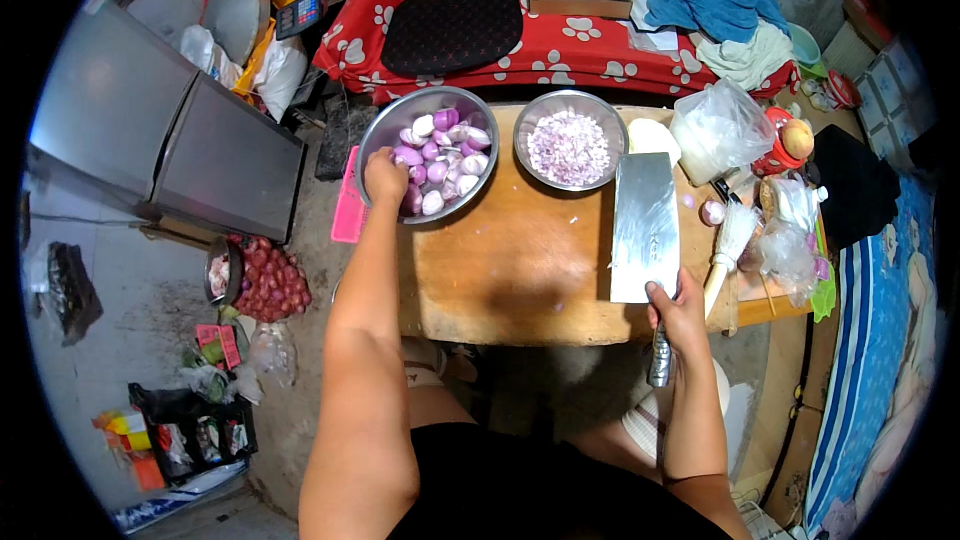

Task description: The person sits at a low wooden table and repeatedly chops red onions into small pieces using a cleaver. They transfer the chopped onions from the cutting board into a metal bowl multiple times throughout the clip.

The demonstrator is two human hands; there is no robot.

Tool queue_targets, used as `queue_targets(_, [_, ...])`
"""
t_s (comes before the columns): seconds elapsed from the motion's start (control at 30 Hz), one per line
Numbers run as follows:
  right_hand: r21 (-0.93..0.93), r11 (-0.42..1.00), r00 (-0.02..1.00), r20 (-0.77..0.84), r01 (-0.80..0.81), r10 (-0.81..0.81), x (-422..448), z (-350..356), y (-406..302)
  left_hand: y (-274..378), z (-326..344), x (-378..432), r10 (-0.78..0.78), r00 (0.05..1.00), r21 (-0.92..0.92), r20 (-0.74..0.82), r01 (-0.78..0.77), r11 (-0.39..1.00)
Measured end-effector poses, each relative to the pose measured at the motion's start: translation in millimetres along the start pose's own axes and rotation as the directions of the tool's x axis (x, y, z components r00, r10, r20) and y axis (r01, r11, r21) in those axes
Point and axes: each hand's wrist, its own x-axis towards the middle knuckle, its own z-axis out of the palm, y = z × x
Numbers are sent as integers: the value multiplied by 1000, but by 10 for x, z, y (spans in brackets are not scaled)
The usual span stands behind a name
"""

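Observation:
My left hand (387,177) reaches over the near-left rim of a large steel bowl (366,136), its fingertips down among peeled purple onions (437,152). Whether the fingers grip an onion is hidden. My right hand (679,309) holds the metal handle of a broad cleaver (646,221), blade pointing away from me above the right half of the wooden table. Between the two, near the far edge, a smaller steel bowl (522,165) contains finely diced onion (568,148).
On the wooden table (487,270), the right side carries a clear plastic bag (721,127), a whisk brush (731,240), an onion (712,212) and a red basket (776,157). A pink plastic item (347,202) projects at left. Beyond stands a red-covered sofa (480,79); a refrigerator (165,112) is left.

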Motion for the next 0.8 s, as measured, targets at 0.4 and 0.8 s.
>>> queue_targets(0.4, [-28,999,995,92,-27,29,86,127,-28,120,-162,277,105,976,272,193,-156,949])
queue_targets(0.8, [-132,991,979,205,13,14,-16,213,-45,975,-238,-1731,748,607,-567,267,-529,632])
